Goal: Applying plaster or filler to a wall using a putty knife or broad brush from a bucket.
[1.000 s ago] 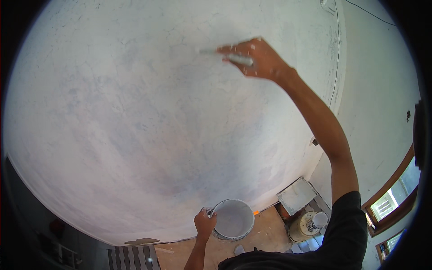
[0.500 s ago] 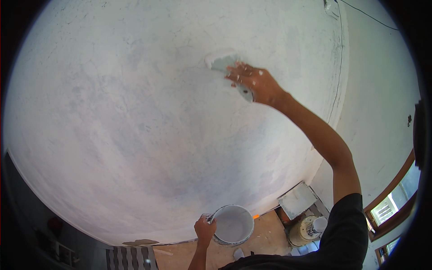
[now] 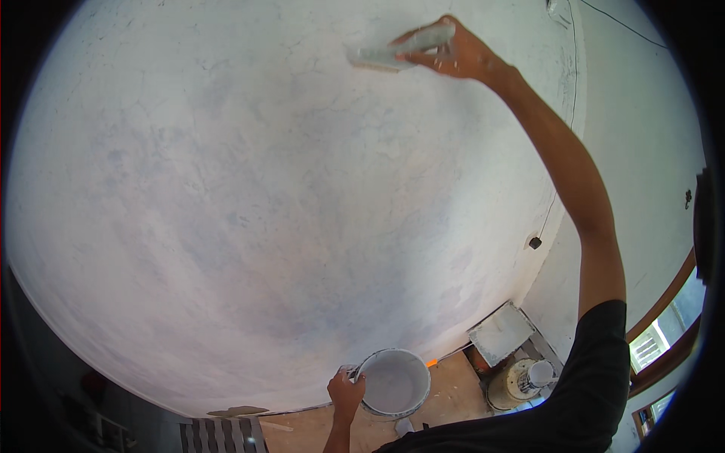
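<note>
My right hand [image 3: 464, 53], flecked with white, is raised high, gripping a pale, flat-bladed spreading tool [image 3: 377, 59] whose blade is against or very close to the mottled white wall [image 3: 249, 189]. Low in the picture, my left hand [image 3: 346, 390] is closed on the near left rim or handle of a grey bucket [image 3: 396, 381]. Pale grey material shows inside the bucket; white smears coat my left fingers, and whether they also hold something small is unclear.
A wooden board [image 3: 449, 396] lies below, with a white panel [image 3: 500, 332] and stained container [image 3: 512, 383] in the right corner. A slatted item [image 3: 223, 436] is at lower left. A cable [image 3: 619, 23] runs along the upper right wall; wood-framed windows [image 3: 661, 325] are far right.
My right hand and tool dipped half a second ago and have since risen higher on the wall, with the arm more extended. My left hand and bucket appear slightly lower in view.
</note>
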{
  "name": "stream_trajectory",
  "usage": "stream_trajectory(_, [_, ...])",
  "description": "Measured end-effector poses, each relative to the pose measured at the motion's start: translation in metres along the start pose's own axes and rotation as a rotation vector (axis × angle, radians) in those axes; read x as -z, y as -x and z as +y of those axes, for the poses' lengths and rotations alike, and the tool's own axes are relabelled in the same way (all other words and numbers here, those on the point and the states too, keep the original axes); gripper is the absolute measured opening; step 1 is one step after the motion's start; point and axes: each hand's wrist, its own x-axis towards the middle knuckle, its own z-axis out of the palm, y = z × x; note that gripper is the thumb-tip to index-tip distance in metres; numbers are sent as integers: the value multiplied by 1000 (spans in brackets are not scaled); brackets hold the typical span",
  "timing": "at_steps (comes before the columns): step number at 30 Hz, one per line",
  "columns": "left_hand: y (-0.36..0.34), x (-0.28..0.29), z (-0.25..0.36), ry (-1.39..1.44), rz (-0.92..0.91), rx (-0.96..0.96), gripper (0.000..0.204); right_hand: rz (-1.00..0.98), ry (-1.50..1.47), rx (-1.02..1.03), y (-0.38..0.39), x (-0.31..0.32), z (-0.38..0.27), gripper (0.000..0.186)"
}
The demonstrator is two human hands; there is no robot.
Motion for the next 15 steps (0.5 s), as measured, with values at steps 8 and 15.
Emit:
stream_trajectory(8, [2, 3, 0, -10, 37, -29, 31, 101, 297, -116, -46, 70, -25, 44])
stream_trajectory(15, [-1, -5, -13, 7, 36, -87, 30, 354, 478, 493, 11, -1, 16, 39])
